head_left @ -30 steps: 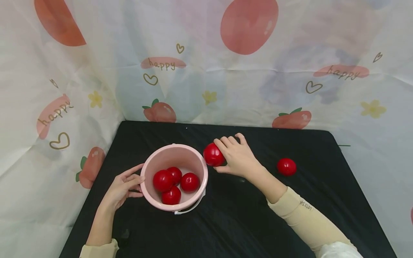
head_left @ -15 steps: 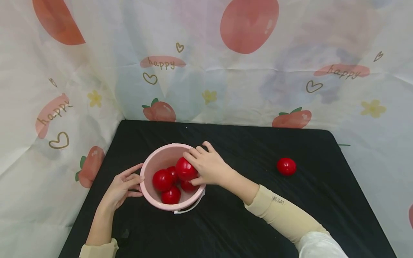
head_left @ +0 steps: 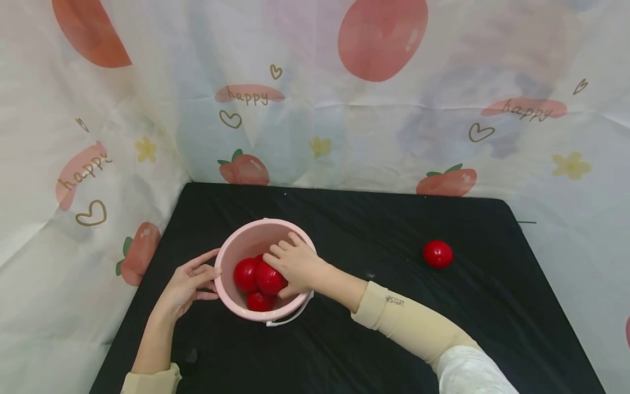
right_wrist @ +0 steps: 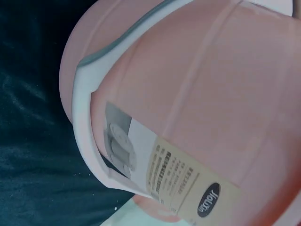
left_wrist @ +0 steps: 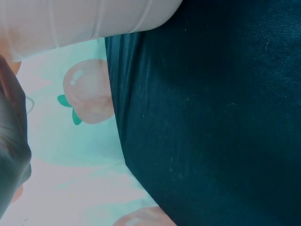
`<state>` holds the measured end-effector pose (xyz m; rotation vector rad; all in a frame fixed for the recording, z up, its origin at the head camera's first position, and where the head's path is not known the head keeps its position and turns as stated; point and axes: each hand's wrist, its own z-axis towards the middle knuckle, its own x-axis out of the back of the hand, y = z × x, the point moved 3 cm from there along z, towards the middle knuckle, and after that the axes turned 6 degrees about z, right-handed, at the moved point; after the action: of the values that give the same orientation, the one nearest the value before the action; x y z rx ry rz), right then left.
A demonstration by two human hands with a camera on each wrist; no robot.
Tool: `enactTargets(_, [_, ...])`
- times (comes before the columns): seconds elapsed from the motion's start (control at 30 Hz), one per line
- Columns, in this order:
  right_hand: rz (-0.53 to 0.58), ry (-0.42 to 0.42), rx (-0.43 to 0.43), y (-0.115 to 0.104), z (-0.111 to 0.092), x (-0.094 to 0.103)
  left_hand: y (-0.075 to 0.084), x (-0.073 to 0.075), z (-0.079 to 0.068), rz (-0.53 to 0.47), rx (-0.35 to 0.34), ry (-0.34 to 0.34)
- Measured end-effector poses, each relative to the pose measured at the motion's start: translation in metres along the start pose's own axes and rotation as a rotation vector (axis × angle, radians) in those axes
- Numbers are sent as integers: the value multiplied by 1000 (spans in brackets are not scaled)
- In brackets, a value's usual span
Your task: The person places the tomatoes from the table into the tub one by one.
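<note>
In the head view a pink bucket (head_left: 250, 239) stands on the black-covered table. My left hand (head_left: 183, 289) pinches its left rim, thumb over the edge and fingers along the outside. Reaching in over the right rim, my right hand (head_left: 299, 267) grips a shiny red ball (head_left: 270, 278). Other red balls (head_left: 244, 274) lie around it at the bottom, partly hidden by the held one and the hand. The left wrist view catches the bucket's outer wall (left_wrist: 80, 21) and part of the left hand (left_wrist: 11, 141). Only the bucket's labelled side (right_wrist: 211, 80) fills the right wrist view.
Another red ball (head_left: 438, 254) rests on the black cloth (head_left: 374, 339) to the right. The bucket's white handle (head_left: 290, 318) hangs down at its front right. A patterned curtain (head_left: 315, 120) closes off the back and left sides.
My right hand has carried the red ball leftward from beside the bucket, over the rim and down among the other balls. My left hand has stayed on the rim.
</note>
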<state>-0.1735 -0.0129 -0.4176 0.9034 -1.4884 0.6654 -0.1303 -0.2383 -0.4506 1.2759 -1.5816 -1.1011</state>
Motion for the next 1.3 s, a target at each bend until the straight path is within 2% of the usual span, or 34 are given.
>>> enactTargets(0.33, [-76,-210,-23,-7,5,-6,-1,0,1,-12,-6,-10])
enactTargets(0.53, [-135,-305,-29,-9,8,-11,-1,0,1,-10,-5,-8])
enactTargets(0.83, [-180,-388,-32,-13,12,-19,1,0,0,-8,-1,-8])
enactTargets(1.3, [-38,-431,-53,-5,15,-19,1,0,-1,-6,-11,-8])
